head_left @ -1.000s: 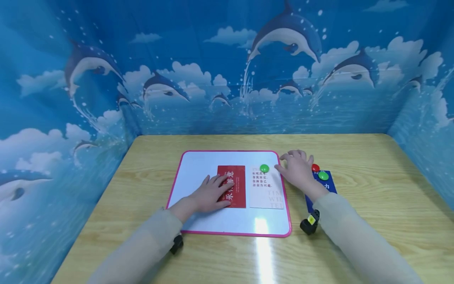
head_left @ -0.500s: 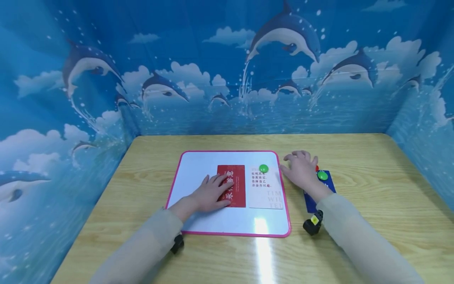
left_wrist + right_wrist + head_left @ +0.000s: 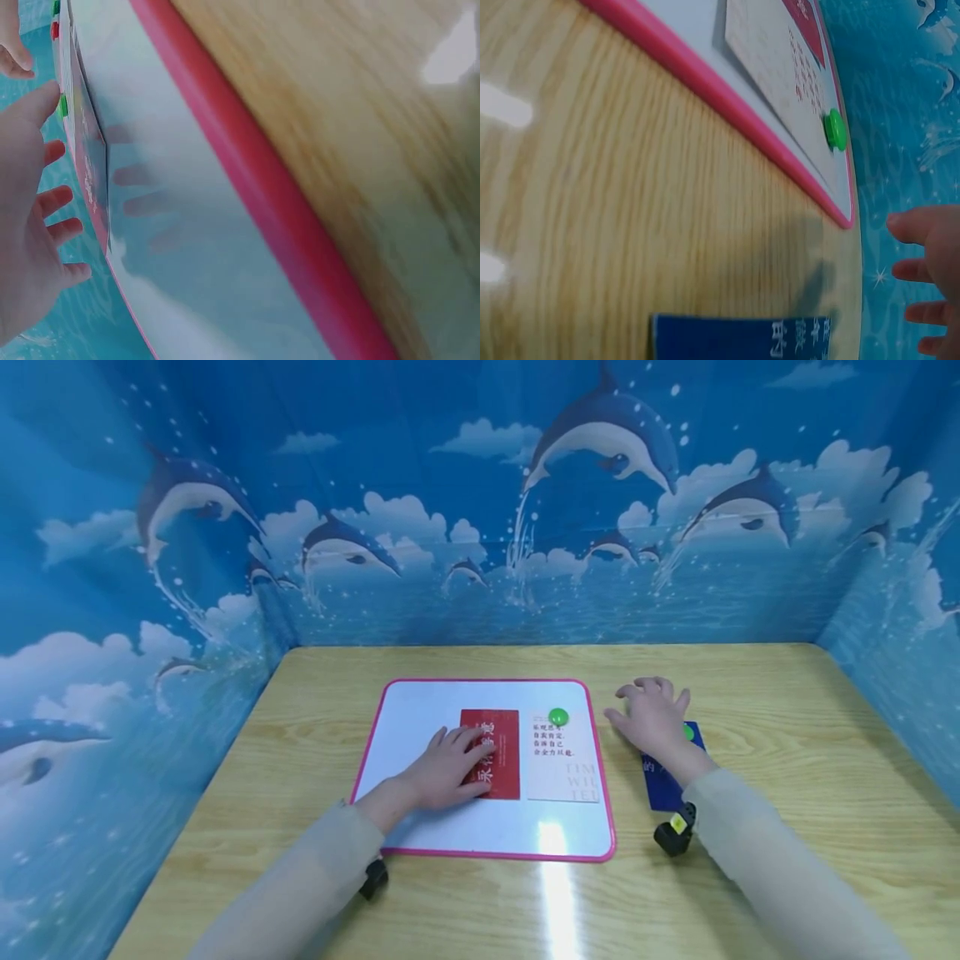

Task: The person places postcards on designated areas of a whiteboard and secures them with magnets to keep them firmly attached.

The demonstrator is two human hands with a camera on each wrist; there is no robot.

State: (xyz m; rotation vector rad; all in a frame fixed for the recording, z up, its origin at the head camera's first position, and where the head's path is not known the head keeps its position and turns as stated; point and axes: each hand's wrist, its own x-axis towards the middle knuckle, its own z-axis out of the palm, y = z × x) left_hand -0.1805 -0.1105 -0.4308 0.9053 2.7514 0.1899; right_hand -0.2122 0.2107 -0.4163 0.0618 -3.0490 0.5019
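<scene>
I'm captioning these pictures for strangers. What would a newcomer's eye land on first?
Probably the blue dolphin backdrop, rising behind the wooden table. Next, the pink-edged whiteboard on that table: its red card sits partly hidden below the left hand, and a bright green magnet tops the white card to the right.

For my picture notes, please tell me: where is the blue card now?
In the head view, the blue card lies on the table to the right of the whiteboard, partly hidden by the right hand.
</scene>
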